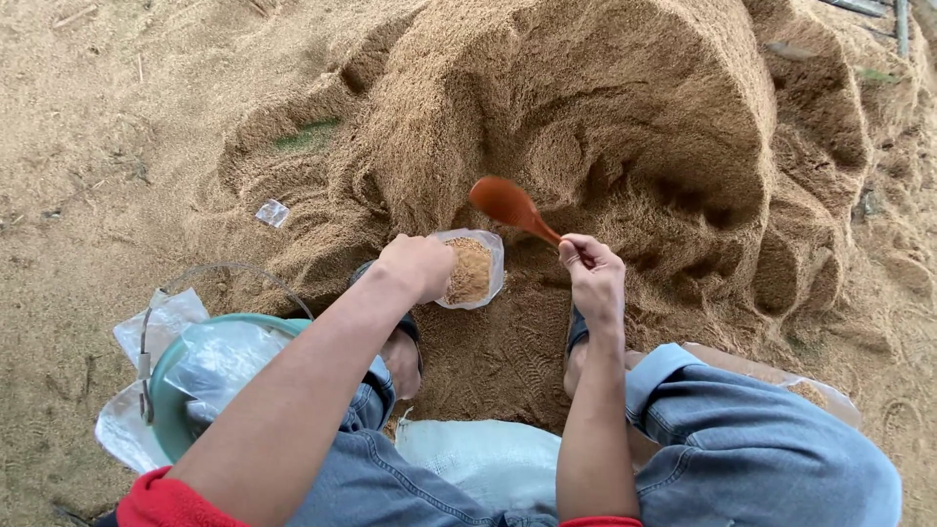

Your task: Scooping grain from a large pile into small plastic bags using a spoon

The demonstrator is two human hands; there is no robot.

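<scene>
Sawdust ground runs all round. Near the left elbow sits a bucket [171,410]. Left hand [418,265] grips a half-full bag [470,270]; right hand [592,276], just beside, holds a spoon [509,206]. A slack bag mouth could spill. Beyond the hands the heap [605,117] overhangs and might slump; room lies left.

Soft daylight, even and bright, no glare.
Weak diffuse shadows sit in the hollows of the sawdust pile [586,127] (deepest at right); wooden spoon [509,207] slightly motion-blurred, wide-angle bending at frame edges, centre otherwise sharp.
</scene>
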